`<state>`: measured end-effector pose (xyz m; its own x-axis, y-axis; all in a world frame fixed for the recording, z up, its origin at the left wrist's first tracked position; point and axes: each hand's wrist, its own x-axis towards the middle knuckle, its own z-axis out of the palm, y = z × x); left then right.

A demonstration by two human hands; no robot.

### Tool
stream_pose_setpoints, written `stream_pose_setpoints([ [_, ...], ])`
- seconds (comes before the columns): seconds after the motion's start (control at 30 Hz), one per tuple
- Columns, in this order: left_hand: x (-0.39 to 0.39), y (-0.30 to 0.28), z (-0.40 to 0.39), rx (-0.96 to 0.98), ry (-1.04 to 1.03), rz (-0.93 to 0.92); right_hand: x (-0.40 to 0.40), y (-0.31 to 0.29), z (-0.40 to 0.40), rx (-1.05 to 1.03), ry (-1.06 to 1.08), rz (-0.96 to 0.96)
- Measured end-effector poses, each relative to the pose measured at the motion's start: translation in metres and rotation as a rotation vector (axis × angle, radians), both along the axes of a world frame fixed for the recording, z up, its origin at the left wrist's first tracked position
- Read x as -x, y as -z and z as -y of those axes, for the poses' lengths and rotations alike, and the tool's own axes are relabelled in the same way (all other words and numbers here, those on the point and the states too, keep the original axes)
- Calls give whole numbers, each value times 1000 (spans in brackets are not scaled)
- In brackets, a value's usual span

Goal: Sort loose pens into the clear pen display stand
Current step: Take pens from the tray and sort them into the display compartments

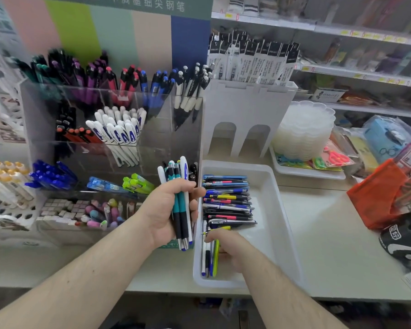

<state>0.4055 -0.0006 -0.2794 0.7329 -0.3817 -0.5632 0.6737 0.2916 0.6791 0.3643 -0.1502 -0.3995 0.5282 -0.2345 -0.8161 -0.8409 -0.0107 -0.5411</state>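
The left hand (173,210) grips a bundle of pens (182,205), teal and white ones, upright in front of the clear display stand (114,119). Down in the white tray (266,224), the right hand (230,248) curls its fingers over a few pens at the near end (210,257), while the loose pile (227,200) lies crosswise behind it.
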Motion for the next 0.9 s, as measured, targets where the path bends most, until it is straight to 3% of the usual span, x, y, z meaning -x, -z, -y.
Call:
stream_pose_setpoints([
  [0.27,-1,3,2,-4,8,11,-8,10,-12,88,-74,22],
  [0.5,0,1,2,-17,21,7,-9,21,-17,-51,117,-6],
  [0.9,-1,-8,-10,0,49,5,9,10,-14,-244,139,20],
])
